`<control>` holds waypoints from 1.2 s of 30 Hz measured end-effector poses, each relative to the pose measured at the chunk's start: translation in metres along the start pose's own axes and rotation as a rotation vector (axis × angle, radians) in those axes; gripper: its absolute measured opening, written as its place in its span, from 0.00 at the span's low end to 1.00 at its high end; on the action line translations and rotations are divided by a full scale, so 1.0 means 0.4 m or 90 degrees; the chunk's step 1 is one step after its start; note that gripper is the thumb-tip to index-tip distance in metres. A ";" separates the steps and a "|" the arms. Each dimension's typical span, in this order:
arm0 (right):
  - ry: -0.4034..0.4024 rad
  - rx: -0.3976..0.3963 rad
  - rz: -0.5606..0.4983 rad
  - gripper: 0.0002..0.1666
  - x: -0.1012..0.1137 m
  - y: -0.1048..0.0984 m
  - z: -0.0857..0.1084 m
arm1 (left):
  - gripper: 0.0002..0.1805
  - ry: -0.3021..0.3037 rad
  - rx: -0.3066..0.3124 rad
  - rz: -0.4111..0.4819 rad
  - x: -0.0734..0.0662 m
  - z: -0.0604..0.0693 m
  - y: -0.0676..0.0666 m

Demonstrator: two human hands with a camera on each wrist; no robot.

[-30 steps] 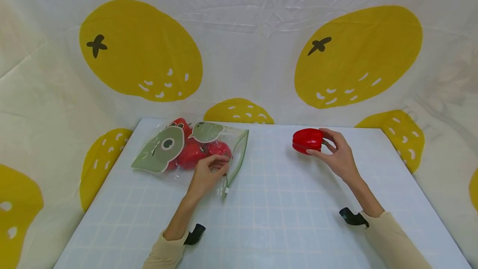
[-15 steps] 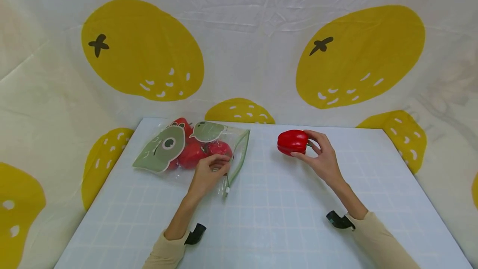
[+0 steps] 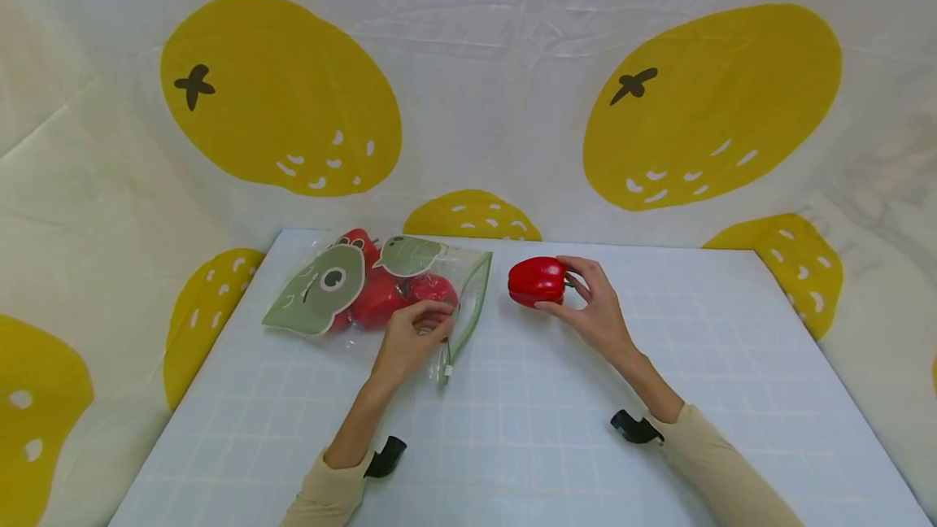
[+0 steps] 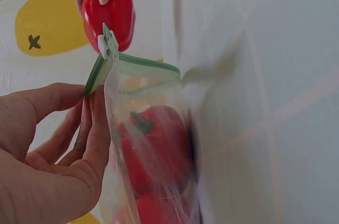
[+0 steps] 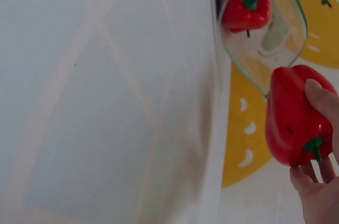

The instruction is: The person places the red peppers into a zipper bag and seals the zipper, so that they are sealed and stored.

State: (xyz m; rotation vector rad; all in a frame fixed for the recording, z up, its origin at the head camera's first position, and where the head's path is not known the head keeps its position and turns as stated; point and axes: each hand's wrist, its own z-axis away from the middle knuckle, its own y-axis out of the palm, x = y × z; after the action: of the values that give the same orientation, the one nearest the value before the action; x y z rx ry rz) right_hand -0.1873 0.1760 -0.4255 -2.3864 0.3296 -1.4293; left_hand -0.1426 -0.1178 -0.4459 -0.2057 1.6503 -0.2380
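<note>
A red bell pepper (image 3: pixel 535 281) with a green stem is held between thumb and fingers of my right hand (image 3: pixel 596 311), right of a clear zip bag (image 3: pixel 472 299). My left hand (image 3: pixel 410 344) pinches the bag's upper edge near its green zip strip, with the white slider close by in the left wrist view. Through the clear plastic, red peppers (image 4: pixel 153 150) show inside the bag. In the right wrist view the bag's mouth gapes, and one pepper (image 5: pixel 248 2) sits within it, stem toward the opening. Green cartoon prints hide part of the contents.
A white table (image 3: pixel 512 446) with a pale grid pattern lies under both hands. Behind it hangs a light cloth (image 3: pixel 490 104) printed with large yellow fruit. Black wrist cameras (image 3: pixel 635 428) stick out from both sleeves.
My right hand has carried the pepper leftward, closer to the bag's mouth. The left hand keeps its hold on the bag, and the bag stays in place.
</note>
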 end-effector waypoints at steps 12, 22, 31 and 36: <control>0.000 0.030 -0.049 0.41 0.003 0.066 -0.012 | 0.12 -0.009 -0.001 -0.017 -0.013 -0.004 0.001; 0.084 0.054 -0.078 0.44 -0.090 0.125 -0.024 | 0.11 0.001 -0.007 -0.022 -0.014 -0.009 0.001; 0.148 0.066 -0.122 0.43 -0.091 0.170 -0.032 | 0.12 0.007 -0.014 -0.038 -0.012 -0.007 0.004; 0.178 0.062 -0.129 0.41 -0.087 0.192 -0.041 | 0.11 0.013 -0.010 -0.033 -0.017 -0.010 0.005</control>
State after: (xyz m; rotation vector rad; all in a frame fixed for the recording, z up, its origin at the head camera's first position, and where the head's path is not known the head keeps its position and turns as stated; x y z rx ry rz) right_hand -0.2200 0.1156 -0.4770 -2.1942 0.0828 -1.8322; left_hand -0.1458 -0.1139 -0.4394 -0.2596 1.6694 -0.2670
